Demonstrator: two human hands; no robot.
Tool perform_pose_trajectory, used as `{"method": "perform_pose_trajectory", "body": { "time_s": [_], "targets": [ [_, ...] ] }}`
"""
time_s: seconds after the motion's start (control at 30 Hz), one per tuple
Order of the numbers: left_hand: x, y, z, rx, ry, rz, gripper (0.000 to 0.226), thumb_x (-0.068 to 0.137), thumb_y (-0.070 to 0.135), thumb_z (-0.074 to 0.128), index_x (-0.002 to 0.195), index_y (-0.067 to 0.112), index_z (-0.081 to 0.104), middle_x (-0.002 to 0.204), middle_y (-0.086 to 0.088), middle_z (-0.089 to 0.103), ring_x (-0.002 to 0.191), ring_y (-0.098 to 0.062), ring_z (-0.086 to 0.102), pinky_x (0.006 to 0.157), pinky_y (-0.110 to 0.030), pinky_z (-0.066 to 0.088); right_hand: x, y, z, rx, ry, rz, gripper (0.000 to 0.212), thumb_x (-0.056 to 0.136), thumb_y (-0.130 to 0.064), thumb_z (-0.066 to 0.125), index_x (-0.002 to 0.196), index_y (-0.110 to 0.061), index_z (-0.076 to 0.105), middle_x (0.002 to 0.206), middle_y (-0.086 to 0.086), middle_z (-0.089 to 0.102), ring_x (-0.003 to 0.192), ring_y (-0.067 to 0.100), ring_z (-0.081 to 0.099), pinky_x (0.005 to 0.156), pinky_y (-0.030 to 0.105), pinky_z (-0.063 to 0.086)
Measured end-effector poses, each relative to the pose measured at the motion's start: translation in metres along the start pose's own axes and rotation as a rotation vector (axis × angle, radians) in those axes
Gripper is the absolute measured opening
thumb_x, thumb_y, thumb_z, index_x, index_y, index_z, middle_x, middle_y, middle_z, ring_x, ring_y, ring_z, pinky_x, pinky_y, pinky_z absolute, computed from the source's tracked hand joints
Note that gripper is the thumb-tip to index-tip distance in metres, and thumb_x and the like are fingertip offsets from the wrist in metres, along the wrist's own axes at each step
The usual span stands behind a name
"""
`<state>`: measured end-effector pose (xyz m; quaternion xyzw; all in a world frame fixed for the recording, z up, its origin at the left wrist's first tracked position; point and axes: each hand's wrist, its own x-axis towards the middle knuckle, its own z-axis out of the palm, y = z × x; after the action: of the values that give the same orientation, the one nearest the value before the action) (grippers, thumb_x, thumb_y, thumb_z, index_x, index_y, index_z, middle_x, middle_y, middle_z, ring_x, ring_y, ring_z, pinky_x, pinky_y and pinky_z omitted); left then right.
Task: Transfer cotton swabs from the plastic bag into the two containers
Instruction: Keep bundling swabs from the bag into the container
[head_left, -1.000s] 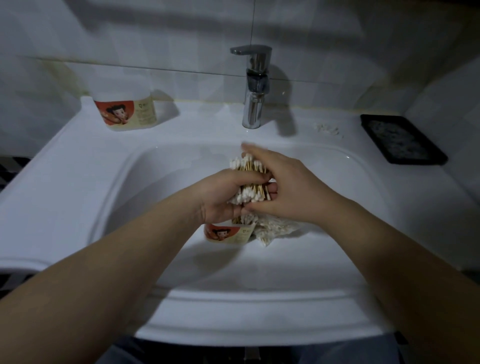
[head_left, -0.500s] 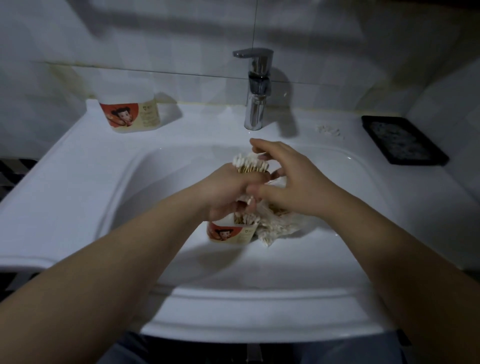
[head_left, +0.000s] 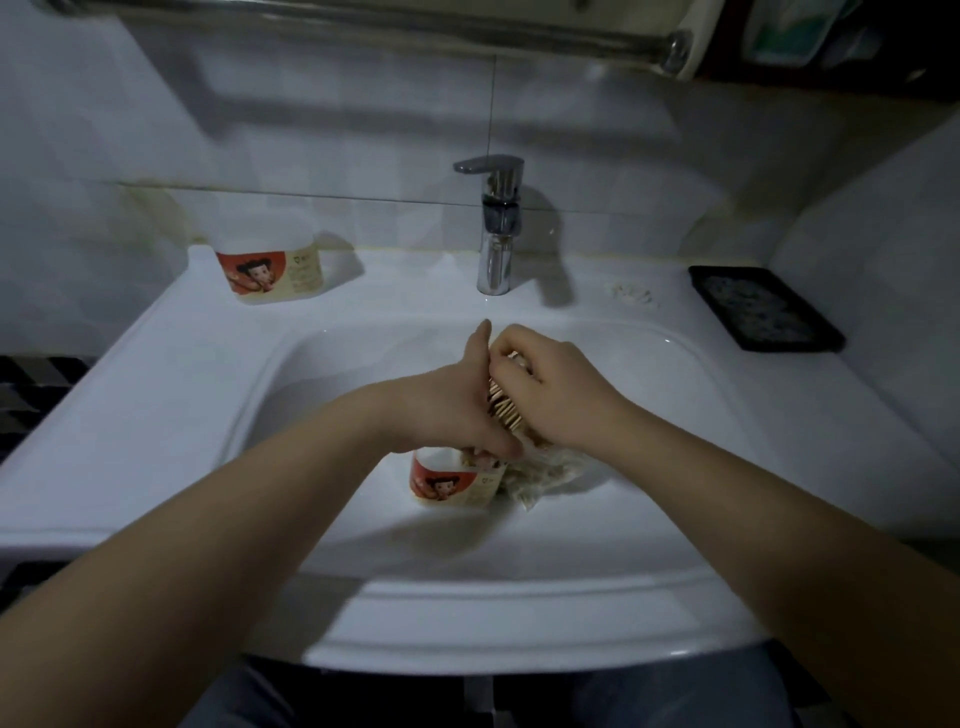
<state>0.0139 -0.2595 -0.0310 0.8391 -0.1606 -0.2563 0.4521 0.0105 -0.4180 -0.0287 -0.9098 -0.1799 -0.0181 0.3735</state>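
Over the middle of the sink (head_left: 171, 415), both hands are clamped onto one bundle of cotton swabs (head_left: 505, 410). The left hand (head_left: 452, 410) wraps round the bundle from its side with the thumb sticking up. The right hand (head_left: 553, 400) has its fingers curled over the top end and the far side, so the two hands are pretty much pressed together with the sticks between them. You only see a strip of the wooden stems in the gap, and the cotton tips up top are mostly hidden under the right fingers.

Right underneath, standing in the basin, is an open container (head_left: 452, 480) with a red cartoon label. The lower end of the bundle sits at its mouth, but I can't tell how deep it goes. The crumpled plastic bag (head_left: 543, 475) lies just beside it on the right, touching it, under the right wrist.

The second container (head_left: 270, 270), same label, stands well apart on the back left ledge by the wall. A chrome tap (head_left: 496, 228) is at the back centre, with some small pale bits (head_left: 631, 295) on the ledge to its right, too blurry to identify. A black tray (head_left: 763, 307) sits in the back right corner.
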Motion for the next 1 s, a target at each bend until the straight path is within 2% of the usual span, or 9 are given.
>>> {"method": "perform_pose_trajectory", "body": {
  "time_s": [0.1,0.2,0.3,0.4,0.5,0.67,0.77,0.9,1.0],
  "targets": [
    [-0.009,0.001,-0.007,0.016,0.048,-0.007,0.145,0.078,0.002,0.080,0.144,0.035,-0.044,0.097,-0.019,0.074,0.075,-0.020,0.072,0.074,-0.032,0.060,0.001,-0.009,0.007,0.054,-0.055,0.036,0.030,0.104,-0.034,0.043,0.080,-0.020,0.056,0.074,-0.002,0.060,0.068,0.013,0.055,0.063,0.031,0.039],
    [-0.018,-0.002,-0.011,-0.013,0.059,0.021,0.144,0.079,-0.002,0.080,0.148,0.037,-0.040,0.112,-0.014,0.071,0.077,-0.023,0.073,0.070,-0.030,0.059,0.002,-0.019,0.015,0.104,-0.028,0.024,0.038,0.104,-0.043,0.044,0.081,-0.018,0.059,0.074,0.002,0.063,0.067,0.012,0.057,0.062,0.029,0.041],
    [-0.030,-0.003,-0.017,-0.324,0.044,0.035,0.119,0.085,-0.010,0.072,0.158,0.042,-0.008,0.106,-0.020,0.071,0.080,-0.029,0.069,0.069,-0.030,0.059,0.005,-0.021,0.019,0.144,0.102,0.004,0.034,0.102,-0.029,0.046,0.070,-0.022,0.053,0.063,-0.007,0.054,0.058,0.005,0.047,0.056,0.025,0.037],
    [-0.042,-0.009,-0.024,-0.764,0.042,0.040,0.063,0.096,0.008,0.060,0.153,0.022,0.037,0.102,-0.017,0.068,0.084,-0.031,0.068,0.065,-0.031,0.058,0.009,-0.023,0.023,0.263,0.208,0.045,0.029,0.099,-0.027,0.046,0.074,-0.015,0.055,0.063,-0.006,0.052,0.058,0.010,0.047,0.055,0.028,0.037],
    [-0.044,-0.013,-0.018,-0.738,0.077,0.099,0.032,0.106,0.021,0.045,0.131,0.006,0.058,0.096,-0.011,0.066,0.076,-0.022,0.065,0.060,-0.027,0.052,0.010,-0.028,0.028,0.285,0.227,0.070,0.029,0.099,-0.029,0.047,0.076,-0.012,0.054,0.060,-0.006,0.051,0.055,0.013,0.049,0.053,0.028,0.036],
    [-0.050,-0.013,-0.011,-0.591,0.229,0.138,0.034,0.109,0.022,0.038,0.103,0.003,0.065,0.084,-0.008,0.071,0.078,-0.020,0.066,0.065,-0.029,0.052,0.006,-0.037,0.030,0.260,0.210,0.056,0.033,0.101,-0.032,0.045,0.078,-0.010,0.051,0.060,-0.007,0.051,0.052,0.007,0.047,0.048,0.020,0.035],
    [-0.047,-0.017,-0.012,-0.798,0.357,0.047,0.035,0.108,0.033,0.042,0.108,0.006,0.064,0.098,-0.013,0.074,0.091,-0.026,0.071,0.077,-0.038,0.058,0.006,-0.037,0.025,0.206,0.265,0.020,0.035,0.102,-0.031,0.045,0.073,-0.010,0.046,0.061,-0.005,0.044,0.055,0.008,0.038,0.051,0.026,0.029],
    [-0.043,-0.023,-0.017,-0.869,0.496,-0.001,0.046,0.109,0.040,0.037,0.124,0.006,0.064,0.105,-0.010,0.071,0.096,-0.027,0.070,0.090,-0.042,0.058,0.007,-0.033,0.018,0.182,0.278,0.071,0.039,0.104,-0.030,0.044,0.067,-0.020,0.035,0.059,-0.006,0.035,0.052,0.009,0.029,0.056,0.034,0.024],
    [-0.042,-0.015,-0.015,-0.915,0.517,0.015,0.049,0.110,0.043,0.033,0.125,0.011,0.067,0.111,-0.012,0.072,0.102,-0.028,0.070,0.090,-0.043,0.057,0.011,-0.034,0.022,0.181,0.259,0.086,0.037,0.103,-0.033,0.044,0.068,-0.022,0.043,0.060,-0.005,0.044,0.052,0.009,0.037,0.056,0.031,0.029]
  ]
}}
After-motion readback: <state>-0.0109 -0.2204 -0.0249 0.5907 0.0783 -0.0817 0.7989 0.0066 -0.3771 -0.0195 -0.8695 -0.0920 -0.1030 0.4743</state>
